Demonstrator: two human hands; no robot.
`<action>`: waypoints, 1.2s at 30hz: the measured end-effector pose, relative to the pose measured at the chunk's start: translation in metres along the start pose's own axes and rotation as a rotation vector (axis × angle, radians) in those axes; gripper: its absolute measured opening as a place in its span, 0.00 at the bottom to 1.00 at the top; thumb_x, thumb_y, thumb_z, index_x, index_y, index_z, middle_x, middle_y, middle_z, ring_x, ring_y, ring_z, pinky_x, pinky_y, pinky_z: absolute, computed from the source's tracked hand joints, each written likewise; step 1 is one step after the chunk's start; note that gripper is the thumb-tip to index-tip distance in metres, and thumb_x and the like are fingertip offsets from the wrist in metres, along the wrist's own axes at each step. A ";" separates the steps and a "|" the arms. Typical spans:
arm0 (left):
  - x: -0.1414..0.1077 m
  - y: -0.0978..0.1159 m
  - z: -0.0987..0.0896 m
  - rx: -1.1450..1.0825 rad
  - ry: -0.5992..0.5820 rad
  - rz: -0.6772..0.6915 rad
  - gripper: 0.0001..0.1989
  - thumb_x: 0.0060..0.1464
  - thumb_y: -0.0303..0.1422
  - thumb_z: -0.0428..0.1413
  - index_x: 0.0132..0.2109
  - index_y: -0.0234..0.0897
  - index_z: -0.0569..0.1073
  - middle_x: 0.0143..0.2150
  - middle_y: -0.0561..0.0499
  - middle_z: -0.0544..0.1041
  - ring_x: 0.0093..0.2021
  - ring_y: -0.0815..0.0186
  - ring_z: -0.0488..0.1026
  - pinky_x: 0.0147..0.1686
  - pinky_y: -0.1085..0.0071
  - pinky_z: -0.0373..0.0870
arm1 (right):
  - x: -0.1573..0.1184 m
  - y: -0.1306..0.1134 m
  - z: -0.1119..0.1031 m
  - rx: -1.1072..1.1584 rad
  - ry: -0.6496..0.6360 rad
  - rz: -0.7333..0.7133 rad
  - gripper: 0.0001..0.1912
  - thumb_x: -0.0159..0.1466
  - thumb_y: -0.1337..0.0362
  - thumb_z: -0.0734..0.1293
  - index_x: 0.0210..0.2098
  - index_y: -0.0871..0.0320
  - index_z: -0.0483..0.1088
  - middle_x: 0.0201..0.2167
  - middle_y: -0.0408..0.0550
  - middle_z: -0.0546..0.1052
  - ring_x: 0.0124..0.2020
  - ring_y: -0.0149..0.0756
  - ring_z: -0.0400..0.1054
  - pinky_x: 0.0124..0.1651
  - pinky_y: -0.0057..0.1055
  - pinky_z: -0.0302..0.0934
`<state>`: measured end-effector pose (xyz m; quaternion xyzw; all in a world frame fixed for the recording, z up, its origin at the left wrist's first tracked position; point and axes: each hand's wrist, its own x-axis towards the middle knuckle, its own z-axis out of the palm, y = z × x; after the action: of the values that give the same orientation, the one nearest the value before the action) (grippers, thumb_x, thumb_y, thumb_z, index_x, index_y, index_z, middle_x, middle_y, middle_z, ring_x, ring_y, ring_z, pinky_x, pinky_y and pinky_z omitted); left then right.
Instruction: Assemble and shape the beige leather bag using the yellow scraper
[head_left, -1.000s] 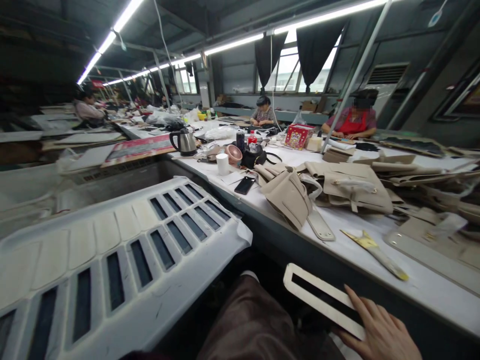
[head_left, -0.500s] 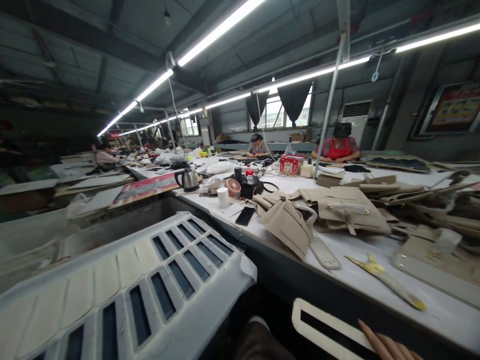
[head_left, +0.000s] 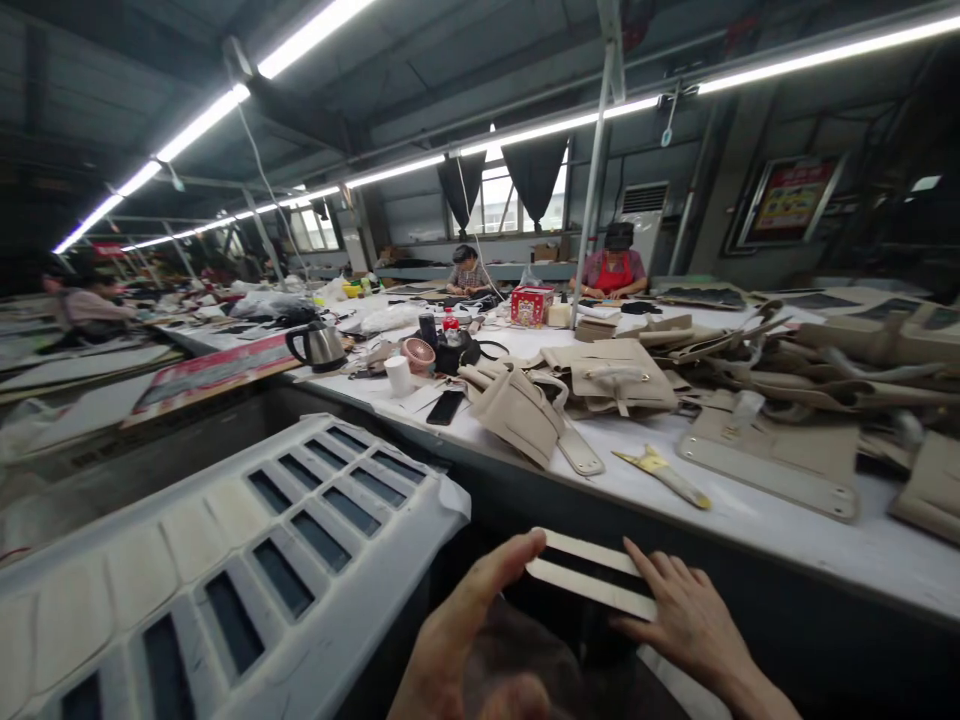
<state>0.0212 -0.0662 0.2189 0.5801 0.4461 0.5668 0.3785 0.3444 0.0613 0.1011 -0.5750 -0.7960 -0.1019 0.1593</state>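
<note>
A pale oblong frame with a long dark slot [head_left: 592, 591] is held low in front of me, above my lap. My right hand [head_left: 686, 610] grips its right end, fingers along the top and thumb beneath. My left hand [head_left: 469, 630] is at its left end, the index fingertip at the upper left corner and the thumb spread away below. To the left lies a white-covered board [head_left: 390, 590] with rows of similar slotted pieces [head_left: 319, 541] and plain pale pieces [head_left: 140, 568].
The white table [head_left: 585, 500] carries beige bag parts [head_left: 517, 415], a yellow-stained brush [head_left: 664, 475], a phone [head_left: 445, 407], a white cup [head_left: 398, 376], a small fan [head_left: 418, 354] and a kettle [head_left: 319, 347]. Several people sit farther back; one wears a red apron [head_left: 611, 278].
My view has swung to the right. My left hand has come into view at the slotted frame's left end, and more of my right hand shows.
</note>
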 end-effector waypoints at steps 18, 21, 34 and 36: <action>0.071 -0.137 0.006 -0.024 -0.078 -0.367 0.27 0.53 0.44 0.60 0.58 0.38 0.73 0.60 0.40 0.74 0.56 0.54 0.74 0.57 0.64 0.71 | 0.072 -0.012 -0.011 0.281 0.033 0.110 0.43 0.67 0.42 0.58 0.71 0.66 0.49 0.69 0.62 0.59 0.69 0.51 0.55 0.68 0.49 0.55; 0.087 -0.138 0.007 -0.008 -0.082 -0.379 0.27 0.54 0.43 0.59 0.59 0.37 0.73 0.60 0.40 0.74 0.57 0.54 0.73 0.57 0.64 0.70 | 0.133 -0.051 -0.011 0.325 0.148 0.073 0.43 0.67 0.45 0.59 0.71 0.66 0.46 0.69 0.64 0.57 0.70 0.53 0.52 0.68 0.50 0.55; 0.117 -0.160 -0.027 -0.027 0.090 -0.371 0.26 0.52 0.44 0.59 0.55 0.36 0.75 0.57 0.39 0.76 0.53 0.54 0.75 0.55 0.64 0.70 | 0.312 -0.058 0.000 0.620 0.539 0.288 0.29 0.62 0.62 0.55 0.57 0.67 0.70 0.47 0.61 0.78 0.46 0.49 0.73 0.50 0.41 0.65; 0.125 -0.151 -0.028 -0.042 0.101 -0.368 0.26 0.53 0.43 0.59 0.56 0.36 0.74 0.59 0.39 0.75 0.54 0.54 0.74 0.57 0.63 0.70 | 0.322 -0.045 -0.031 0.682 0.642 0.329 0.25 0.63 0.56 0.55 0.47 0.65 0.76 0.33 0.54 0.79 0.35 0.43 0.70 0.41 0.37 0.64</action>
<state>-0.0254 0.0975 0.1183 0.4515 0.5512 0.5257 0.4648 0.2131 0.3206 0.2499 -0.5477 -0.5935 0.0185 0.5894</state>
